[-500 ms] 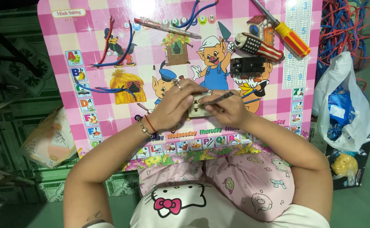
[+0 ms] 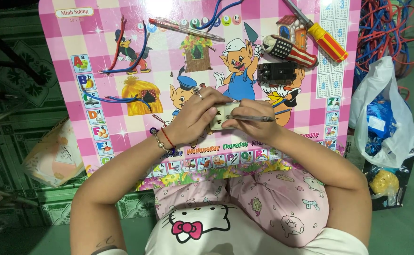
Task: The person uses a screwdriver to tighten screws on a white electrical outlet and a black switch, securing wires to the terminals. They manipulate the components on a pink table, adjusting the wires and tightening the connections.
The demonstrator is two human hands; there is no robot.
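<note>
My left hand (image 2: 195,115) curls over the top of a small cream socket (image 2: 221,118), fingers closed around it, wrist bent inward with bracelets showing. My right hand (image 2: 254,120) pinches a thin tester screwdriver (image 2: 249,118) held level, its tip against the socket's face. Both forearms angle in from my lap over the pink table (image 2: 122,42). The socket sits between my hands, just above the table's near edge. At the right, a white plastic bag (image 2: 391,137) holds blue packets.
</note>
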